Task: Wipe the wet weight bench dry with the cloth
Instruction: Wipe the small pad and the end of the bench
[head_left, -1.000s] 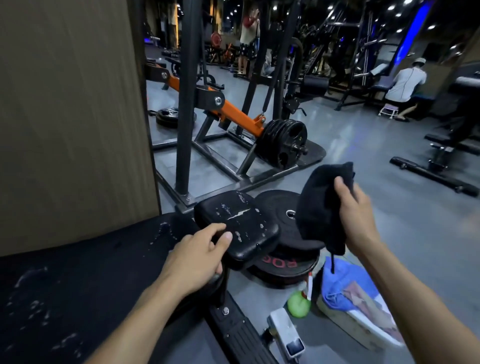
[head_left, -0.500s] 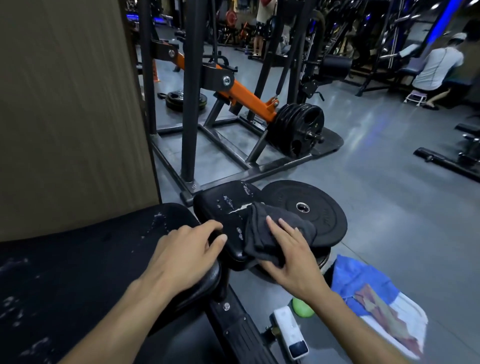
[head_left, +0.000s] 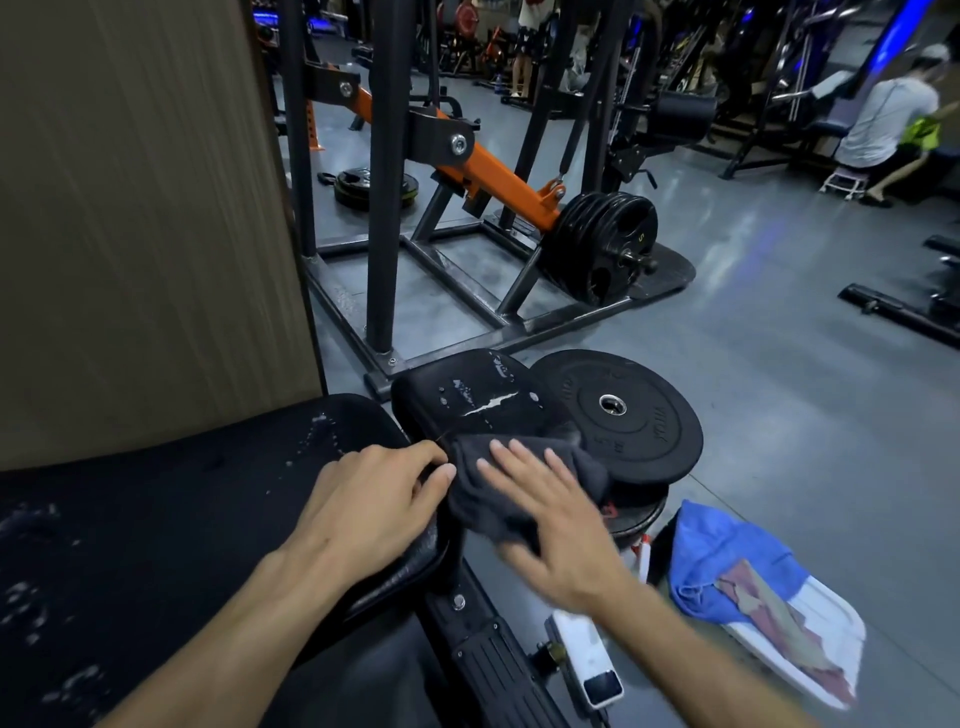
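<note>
On bench seat pad (head_left: 483, 400): right hand (head_left: 556, 525) flat, fingers straight, pressing dark cloth (head_left: 519, 483).
Left hand (head_left: 374, 499) rests fingers loosely curled at pad edge, grasping nothing.

Both forearms bare up to the frame edge, no sleeve showing. Left hand (head_left: 371, 506): no ring, watch or strap; short trimmed nails on the thumb and index tips. Right hand (head_left: 550, 525): also bare, no glove or band back of the fingers at the wrist; pale short nails at the four fingertips. Right hand's outline motion-blurred, knuckle detail can't be read.
</note>
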